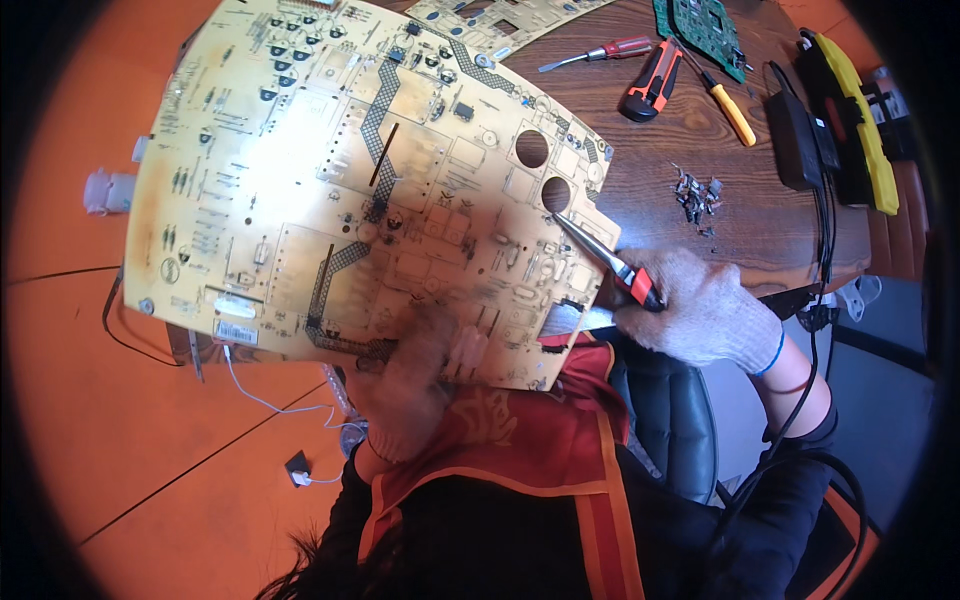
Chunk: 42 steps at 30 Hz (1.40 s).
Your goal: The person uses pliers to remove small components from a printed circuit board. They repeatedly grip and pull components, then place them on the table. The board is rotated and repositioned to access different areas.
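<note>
A large pale yellow circuit board (330,180) is held up close to the camera and fills the upper left. My left hand (405,385), in a knit glove, grips its lower edge from below. My right hand (700,310), in a white knit glove, holds red-handled pliers (610,262). The pliers' tips touch the board's right edge just under two round holes (543,170).
A brown wooden table (650,190) carries a red screwdriver (600,52), an orange-black utility knife (652,82), a yellow-handled screwdriver (728,108), a green circuit board (705,30), a black adapter (795,140), and a pile of small removed parts (697,195). The floor is orange, with white cables.
</note>
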Available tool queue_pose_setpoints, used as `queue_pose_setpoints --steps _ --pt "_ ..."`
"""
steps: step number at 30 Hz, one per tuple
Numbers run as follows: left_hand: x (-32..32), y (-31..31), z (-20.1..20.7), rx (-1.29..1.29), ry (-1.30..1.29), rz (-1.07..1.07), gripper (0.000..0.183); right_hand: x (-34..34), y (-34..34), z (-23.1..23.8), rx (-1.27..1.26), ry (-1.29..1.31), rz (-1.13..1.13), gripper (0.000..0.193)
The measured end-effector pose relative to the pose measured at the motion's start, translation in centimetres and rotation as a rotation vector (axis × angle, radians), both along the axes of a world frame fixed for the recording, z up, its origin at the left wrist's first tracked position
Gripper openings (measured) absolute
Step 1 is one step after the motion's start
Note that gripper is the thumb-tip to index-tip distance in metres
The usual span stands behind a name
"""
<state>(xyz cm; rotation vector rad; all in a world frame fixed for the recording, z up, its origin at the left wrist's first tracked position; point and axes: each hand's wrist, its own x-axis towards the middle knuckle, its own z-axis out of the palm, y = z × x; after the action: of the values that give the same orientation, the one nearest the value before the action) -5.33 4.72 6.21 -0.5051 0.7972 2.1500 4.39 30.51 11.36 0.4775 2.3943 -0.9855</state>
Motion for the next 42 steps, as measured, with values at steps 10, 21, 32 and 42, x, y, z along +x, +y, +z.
queue_pose_setpoints --steps 10,21,32,42 --pt "-0.7 1.3 0.5 -0.607 0.982 -0.136 0.016 4.0 -1.1 -1.1 -1.043 -0.409 -0.578 0.027" --pt "-2.1 1.2 1.1 -0.715 1.092 -0.346 0.033 6.1 2.3 -2.8 -1.162 0.059 -0.908 0.037" --pt "-1.0 2.6 3.7 -0.624 0.709 -0.319 0.04 3.4 0.1 0.9 0.127 0.313 -0.373 0.042" --pt "0.1 2.0 4.4 -0.57 0.209 -0.169 0.034 2.5 -1.2 -2.3 0.789 0.517 -0.103 0.052"
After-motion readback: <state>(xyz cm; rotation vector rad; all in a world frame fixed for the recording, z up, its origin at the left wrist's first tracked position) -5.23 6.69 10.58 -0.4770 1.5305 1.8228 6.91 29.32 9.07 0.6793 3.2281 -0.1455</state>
